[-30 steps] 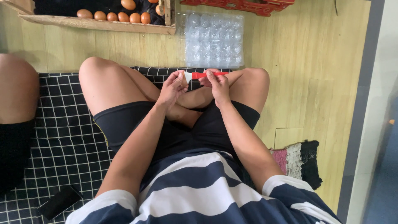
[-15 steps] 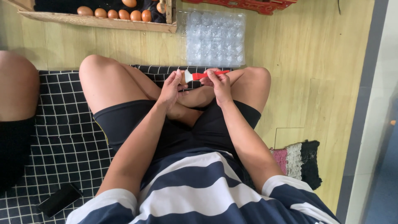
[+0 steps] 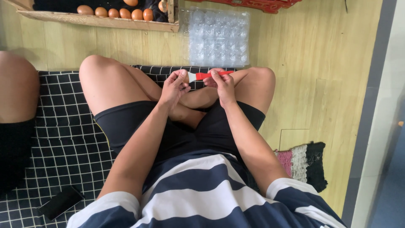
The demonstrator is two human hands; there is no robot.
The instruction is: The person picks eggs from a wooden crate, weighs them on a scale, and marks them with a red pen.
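I sit cross-legged on a black-and-white checked mat (image 3: 71, 143). My right hand (image 3: 221, 84) pinches a small brush (image 3: 209, 75) with a red handle and white bristles, held level above my crossed shins. My left hand (image 3: 174, 88) is curled around a pale brown egg (image 3: 184, 76), mostly hidden by the fingers. The bristles touch the egg at my left fingertips. Both hands are close together in front of my knees.
A clear plastic egg tray (image 3: 219, 38) lies on the wooden floor just beyond my hands. A wooden crate (image 3: 101, 20) holding several brown eggs (image 3: 124, 13) stands at the far left, with a red crate (image 3: 265, 4) beside it. Another person's knee (image 3: 17, 86) is at the left. A black phone (image 3: 61, 202) lies on the mat, and a knitted cloth (image 3: 303, 162) at the right.
Both hands stay in nearly the same place. The brush has shifted only slightly against my left fingertips.
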